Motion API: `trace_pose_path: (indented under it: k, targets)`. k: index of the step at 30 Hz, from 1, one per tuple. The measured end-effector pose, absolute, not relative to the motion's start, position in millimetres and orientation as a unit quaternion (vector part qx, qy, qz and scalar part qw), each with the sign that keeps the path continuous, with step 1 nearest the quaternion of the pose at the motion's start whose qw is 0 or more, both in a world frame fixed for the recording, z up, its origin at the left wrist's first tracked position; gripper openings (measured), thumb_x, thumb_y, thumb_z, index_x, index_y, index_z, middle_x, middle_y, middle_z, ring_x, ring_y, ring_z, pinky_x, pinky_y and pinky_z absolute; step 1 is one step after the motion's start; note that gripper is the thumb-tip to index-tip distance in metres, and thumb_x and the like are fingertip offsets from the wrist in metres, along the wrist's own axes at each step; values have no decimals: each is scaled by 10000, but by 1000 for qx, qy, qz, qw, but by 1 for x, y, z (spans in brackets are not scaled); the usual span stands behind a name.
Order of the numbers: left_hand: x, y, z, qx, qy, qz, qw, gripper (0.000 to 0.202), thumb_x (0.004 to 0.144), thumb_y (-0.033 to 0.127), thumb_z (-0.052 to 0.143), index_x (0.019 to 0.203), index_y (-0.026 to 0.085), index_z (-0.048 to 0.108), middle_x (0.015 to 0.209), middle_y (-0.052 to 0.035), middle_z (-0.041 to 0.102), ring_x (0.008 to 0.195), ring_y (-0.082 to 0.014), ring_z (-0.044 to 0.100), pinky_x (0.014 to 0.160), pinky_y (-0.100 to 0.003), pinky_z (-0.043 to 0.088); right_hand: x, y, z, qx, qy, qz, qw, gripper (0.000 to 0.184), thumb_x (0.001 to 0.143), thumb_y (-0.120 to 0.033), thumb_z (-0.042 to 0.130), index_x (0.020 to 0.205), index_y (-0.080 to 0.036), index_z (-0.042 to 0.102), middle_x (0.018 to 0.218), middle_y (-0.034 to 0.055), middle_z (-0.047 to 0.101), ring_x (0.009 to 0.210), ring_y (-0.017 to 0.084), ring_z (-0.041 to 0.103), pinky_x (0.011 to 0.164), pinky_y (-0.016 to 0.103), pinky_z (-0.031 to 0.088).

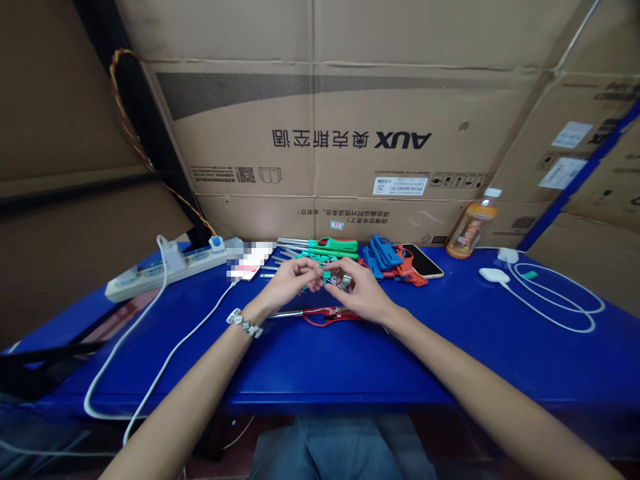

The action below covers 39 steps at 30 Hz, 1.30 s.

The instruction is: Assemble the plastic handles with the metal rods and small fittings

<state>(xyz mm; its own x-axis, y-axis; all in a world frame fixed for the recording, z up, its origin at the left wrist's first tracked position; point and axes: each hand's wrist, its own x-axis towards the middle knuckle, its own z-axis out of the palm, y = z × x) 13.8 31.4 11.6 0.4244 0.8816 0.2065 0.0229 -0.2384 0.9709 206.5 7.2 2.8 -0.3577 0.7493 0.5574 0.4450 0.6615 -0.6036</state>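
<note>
My left hand (295,279), with a metal watch or bracelet on its wrist, is closed in a pinch; what its fingertips hold, if anything, cannot be made out. Facing it, my right hand (367,292) is curled around a small shiny metal part (346,281). A small green piece (327,274) shows between the fingertips of both hands. Below them on the blue table lies a long-necked red gas lighter (323,317), partly behind my right hand. Green lighters (335,244) with metal tubes lie just beyond my fingers, among small green parts partly hidden by the hands.
Blue handle shells (383,255) and red-orange ones (411,268) are piled at right, beside a phone (425,260). An orange drink bottle (473,225) and a white charger with coiled cable (495,275) stand farther right. A power strip (150,275) lies left; cardboard (240,120) walls the back.
</note>
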Motion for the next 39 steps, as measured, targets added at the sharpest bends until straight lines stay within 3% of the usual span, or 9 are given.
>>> trace_pose_path:
  k: [4,7,11,13,18,22,28,32,39]
  targets:
    - [16,29,13,670,326,418,519,314,824,444,672,751,150,589,643,-6,618,602,-117,587,612,-249,484,206,5,2,-365,-803,170,439,218,887,-269,593,1081,-186,647,835,25,698,693,143,627,667,265,486]
    - [14,28,14,714,341,409,455,334,879,480,600,789,159,577,691,-11,617,630,-122,578,640,-260,496,205,4,4,-376,-796,167,444,218,899,-327,588,1057,-197,662,852,40,715,692,155,640,641,268,487]
    - [11,25,15,763,332,460,310,250,885,368,616,1027,163,594,963,-73,669,858,-167,629,769,-297,526,203,4,3,-386,-743,270,475,273,934,-414,523,912,-184,668,791,44,709,631,148,622,591,259,485]
    - [10,22,16,785,305,456,287,235,878,320,623,1051,161,611,1012,-86,679,906,-179,641,823,-316,531,201,5,1,-383,-715,319,491,335,929,-464,517,826,-180,659,749,38,697,592,137,596,569,252,479]
    - [9,19,18,806,301,456,228,180,855,304,668,951,153,687,857,-56,694,727,-153,633,720,-290,536,194,4,-2,-393,-695,336,500,421,911,-524,521,729,-172,664,663,25,662,536,120,537,518,237,422]
    - [-1,21,20,836,296,419,193,142,890,256,629,936,179,739,893,-67,710,790,-173,639,751,-304,514,202,0,4,-425,-762,260,414,390,934,-445,516,708,-171,677,659,16,673,587,127,558,569,242,406]
    - [-18,20,21,868,321,294,237,132,864,268,655,900,213,769,894,-56,694,841,-201,630,802,-335,491,227,-9,8,-410,-864,96,276,119,880,-290,618,860,-209,703,847,28,695,852,187,597,750,306,420]
    - [-22,19,18,874,325,237,271,156,862,298,659,924,231,785,856,-45,694,772,-185,624,728,-290,475,230,-12,3,-365,-904,83,207,103,915,-275,601,924,-204,675,904,51,663,940,211,571,873,377,392]
    - [-17,11,18,875,351,184,279,147,833,218,654,896,218,787,822,-39,695,722,-170,616,666,-256,458,228,-12,2,-362,-911,97,175,133,972,-293,533,965,-193,620,969,60,632,953,206,565,849,362,386]
